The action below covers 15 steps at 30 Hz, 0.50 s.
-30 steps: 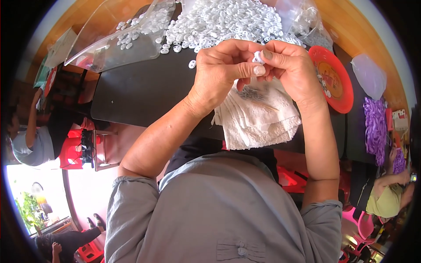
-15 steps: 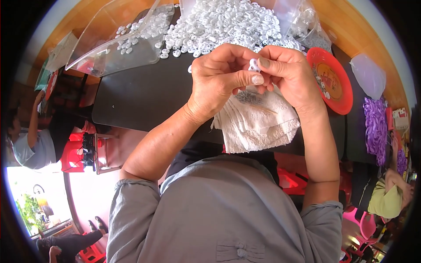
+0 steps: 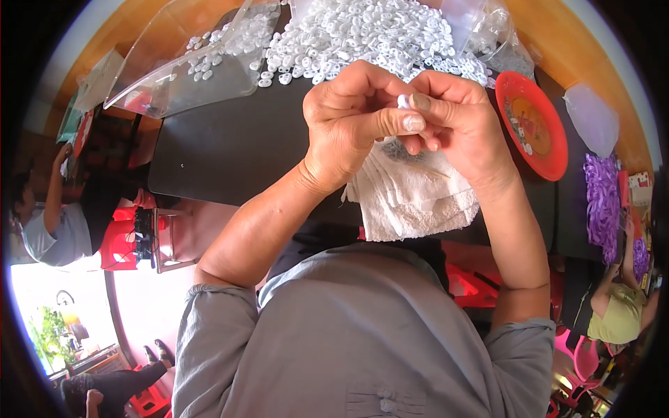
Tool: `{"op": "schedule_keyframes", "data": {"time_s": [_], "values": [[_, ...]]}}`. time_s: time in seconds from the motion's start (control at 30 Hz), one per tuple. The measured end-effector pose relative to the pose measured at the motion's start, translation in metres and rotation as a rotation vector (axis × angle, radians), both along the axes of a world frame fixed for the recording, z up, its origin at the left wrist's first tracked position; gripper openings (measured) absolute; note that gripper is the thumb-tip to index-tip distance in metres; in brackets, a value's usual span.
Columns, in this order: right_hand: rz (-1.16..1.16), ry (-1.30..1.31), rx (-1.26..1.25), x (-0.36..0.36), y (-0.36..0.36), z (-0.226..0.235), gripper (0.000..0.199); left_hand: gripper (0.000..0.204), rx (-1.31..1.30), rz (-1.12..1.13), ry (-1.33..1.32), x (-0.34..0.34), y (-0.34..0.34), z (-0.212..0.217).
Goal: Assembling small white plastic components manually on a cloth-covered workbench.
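White bit pinched between my left hand and right hand, above towel; bit pile on counter beyond.

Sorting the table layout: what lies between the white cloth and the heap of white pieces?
In the head view, both hands, left hand and right hand, pinching a small white piece, over the dark table.

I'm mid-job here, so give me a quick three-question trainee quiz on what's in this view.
1. True or false: the left hand and right hand pinch one small white piece between their fingertips.
2. What lies under the hands? A) folded white cloth B) a metal bowl C) a book
3. Fill in: the red plate sits on the person's ____ side.

Key: 1 true; 2 A; 3 right.
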State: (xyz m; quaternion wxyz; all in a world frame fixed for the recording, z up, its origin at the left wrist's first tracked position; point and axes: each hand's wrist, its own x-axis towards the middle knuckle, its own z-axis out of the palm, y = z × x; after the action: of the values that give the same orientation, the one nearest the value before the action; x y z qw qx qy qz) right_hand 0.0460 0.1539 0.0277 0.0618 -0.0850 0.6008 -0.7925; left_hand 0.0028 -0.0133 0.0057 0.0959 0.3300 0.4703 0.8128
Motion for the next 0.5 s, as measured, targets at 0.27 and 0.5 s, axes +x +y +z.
{"op": "schedule_keyframes", "data": {"time_s": [0.27, 0.5], "values": [[0.019, -0.015, -0.099, 0.0015, -0.0071, -0.0018, 0.02, 0.017, 0.072, -0.05, 0.003, -0.0018, 0.0002, -0.0022], [-0.137, 0.08, 0.118, 0.0021, -0.0065, 0.0063, 0.018, 0.016, 0.073, 0.008, 0.04, -0.0033, 0.0071, -0.008]]}}
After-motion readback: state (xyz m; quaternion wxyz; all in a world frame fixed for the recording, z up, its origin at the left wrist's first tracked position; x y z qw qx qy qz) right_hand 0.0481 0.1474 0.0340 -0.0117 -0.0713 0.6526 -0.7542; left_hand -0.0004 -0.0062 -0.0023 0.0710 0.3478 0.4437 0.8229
